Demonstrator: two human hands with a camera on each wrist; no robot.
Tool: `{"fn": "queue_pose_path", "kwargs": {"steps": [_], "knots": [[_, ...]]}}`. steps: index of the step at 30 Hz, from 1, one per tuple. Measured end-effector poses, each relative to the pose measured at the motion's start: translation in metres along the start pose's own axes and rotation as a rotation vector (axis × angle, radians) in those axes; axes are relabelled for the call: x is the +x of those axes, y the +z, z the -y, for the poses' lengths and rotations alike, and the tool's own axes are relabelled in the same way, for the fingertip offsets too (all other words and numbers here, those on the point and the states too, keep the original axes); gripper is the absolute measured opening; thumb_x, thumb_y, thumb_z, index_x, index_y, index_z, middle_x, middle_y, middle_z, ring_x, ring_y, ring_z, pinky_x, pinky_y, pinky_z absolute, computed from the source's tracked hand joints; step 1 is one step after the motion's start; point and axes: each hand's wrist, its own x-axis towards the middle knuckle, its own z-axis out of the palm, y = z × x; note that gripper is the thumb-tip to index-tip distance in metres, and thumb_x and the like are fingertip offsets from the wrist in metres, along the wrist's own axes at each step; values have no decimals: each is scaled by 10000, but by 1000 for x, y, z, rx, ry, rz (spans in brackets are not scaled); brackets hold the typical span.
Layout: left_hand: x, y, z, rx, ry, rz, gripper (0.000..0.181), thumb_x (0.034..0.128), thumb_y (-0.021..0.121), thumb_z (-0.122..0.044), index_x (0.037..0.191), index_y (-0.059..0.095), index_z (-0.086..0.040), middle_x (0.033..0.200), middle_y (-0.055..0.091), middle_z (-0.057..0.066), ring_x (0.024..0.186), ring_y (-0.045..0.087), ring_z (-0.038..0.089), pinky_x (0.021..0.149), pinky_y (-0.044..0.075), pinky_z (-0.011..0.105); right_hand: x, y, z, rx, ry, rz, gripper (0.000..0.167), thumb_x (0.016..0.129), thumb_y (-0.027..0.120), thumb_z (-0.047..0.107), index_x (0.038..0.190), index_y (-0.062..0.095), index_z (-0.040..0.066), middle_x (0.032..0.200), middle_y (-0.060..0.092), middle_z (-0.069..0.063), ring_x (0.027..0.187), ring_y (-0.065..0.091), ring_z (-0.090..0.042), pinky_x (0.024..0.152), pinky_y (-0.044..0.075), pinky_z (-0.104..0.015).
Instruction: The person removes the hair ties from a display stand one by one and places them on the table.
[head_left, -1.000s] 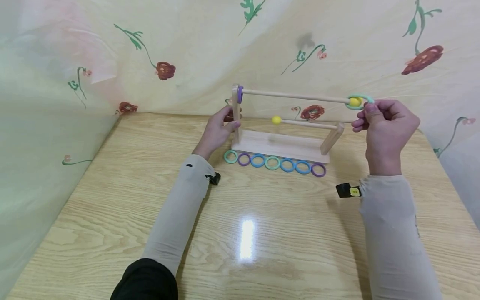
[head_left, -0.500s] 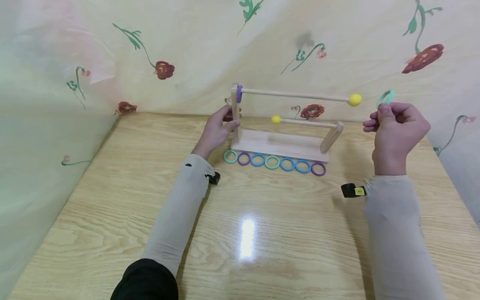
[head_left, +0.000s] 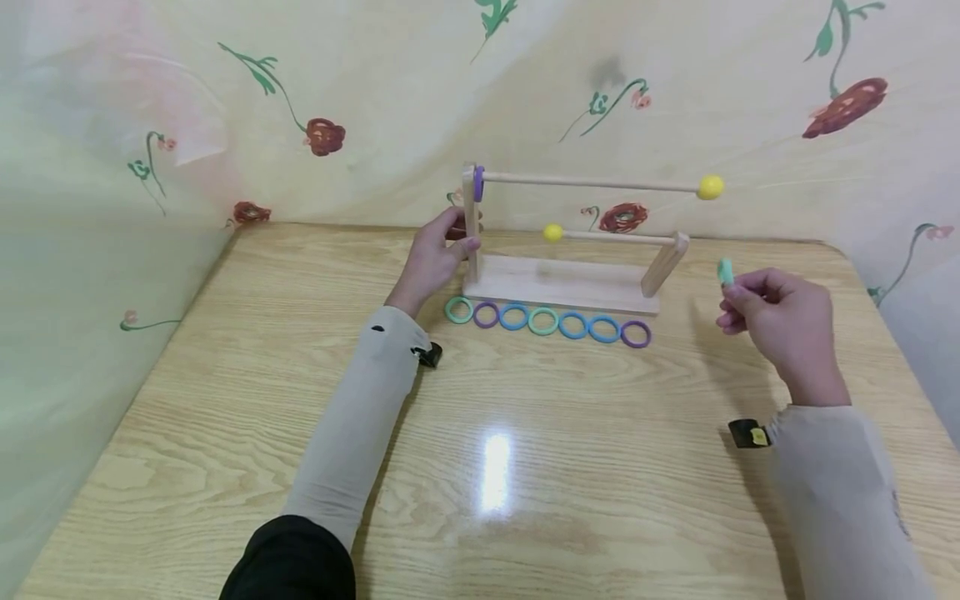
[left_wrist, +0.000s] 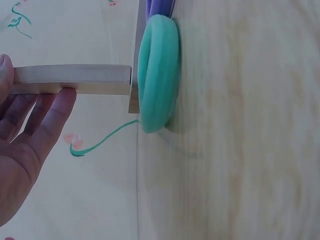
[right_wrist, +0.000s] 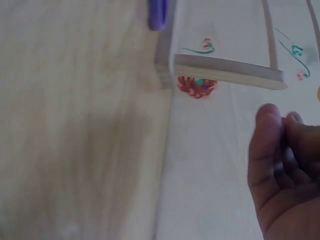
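My left hand (head_left: 437,260) grips the tall left post (head_left: 472,221) of a wooden stand, thumb in front; the left wrist view shows its fingers along the post's edge. A purple ring (head_left: 478,184) hangs on the upper rod (head_left: 585,180) against that post. Right of the stand, my right hand (head_left: 787,325) pinches a mint-green ring (head_left: 724,272) between thumb and fingers, apart from the stand and above the table. The ring appears nearly edge-on and is not visible in the right wrist view. A yellow ball (head_left: 710,187) caps the upper rod's right end.
Several green, purple and blue rings lie in a row before the stand's base (head_left: 562,279), among them a blue ring (head_left: 573,325). The lower rod (head_left: 618,237) runs from the short right post (head_left: 664,265) to a yellow ball (head_left: 552,232). Flowered cloth hangs behind the table.
My right hand has drawn the green ring rightward off the yellow ball of the upper rod, then lowered it toward the table. The left hand keeps its grip on the post.
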Motion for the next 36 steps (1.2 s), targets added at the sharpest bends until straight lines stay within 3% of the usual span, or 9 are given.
{"fn": "queue_pose_path", "kwargs": {"steps": [2, 5, 10, 13, 20, 29, 36], "knots": [[0, 1, 0, -1, 1, 0, 272, 988, 639, -48, 1260, 628, -47, 1183, 635, 190, 1084, 595, 246, 853, 580, 378, -5, -1, -5, -190, 3, 86, 219, 1032, 590, 113, 1090, 633, -94, 810, 696, -57, 643, 677, -99, 596, 608, -282], [0, 2, -1, 1, -5, 1, 279, 991, 633, -49, 1270, 624, -54, 1187, 632, 180, 1086, 594, 239, 857, 580, 376, -11, 1, -10, -359, -4, 230, 236, 1049, 567, 139, 1076, 647, -82, 818, 685, -125, 656, 675, -149, 582, 604, -314], [0, 6, -2, -5, 1, 9, 303, 989, 633, -61, 1289, 611, -31, 1185, 632, 177, 1092, 601, 245, 842, 582, 310, -15, 9, -17, -545, -26, 433, 183, 1018, 618, 155, 951, 684, -2, 713, 630, -25, 653, 604, -179, 564, 509, -311], [0, 9, -2, -6, -6, 16, 307, 989, 631, -71, 1292, 607, -26, 1201, 626, 195, 1106, 597, 250, 845, 578, 283, -16, 14, -19, -621, -50, 498, 162, 995, 649, 162, 903, 688, 35, 678, 595, 14, 663, 542, -179, 595, 441, -323], [-1, 13, -3, -15, 3, 24, 314, 995, 618, -82, 1305, 601, -40, 1218, 612, 226, 1112, 593, 257, 838, 580, 263, -18, 17, -20, -703, -111, 546, 79, 960, 663, 101, 902, 672, 47, 741, 581, 17, 691, 511, -196, 614, 417, -338], [-1, 16, -5, 3, 2, 37, 320, 1001, 619, -100, 1316, 602, -44, 1188, 633, 149, 1114, 593, 236, 876, 579, 330, -18, 22, -22, -729, -167, 508, 64, 936, 680, 106, 889, 644, 80, 808, 624, -26, 721, 536, -226, 649, 422, -377], [-2, 16, -6, -12, -13, 42, 316, 1005, 609, -89, 1320, 600, -57, 1234, 607, 209, 1124, 587, 241, 846, 573, 250, -17, 24, -19, -718, -165, 513, 35, 934, 669, 91, 943, 675, 57, 832, 650, -35, 761, 569, -247, 702, 453, -439]]}}
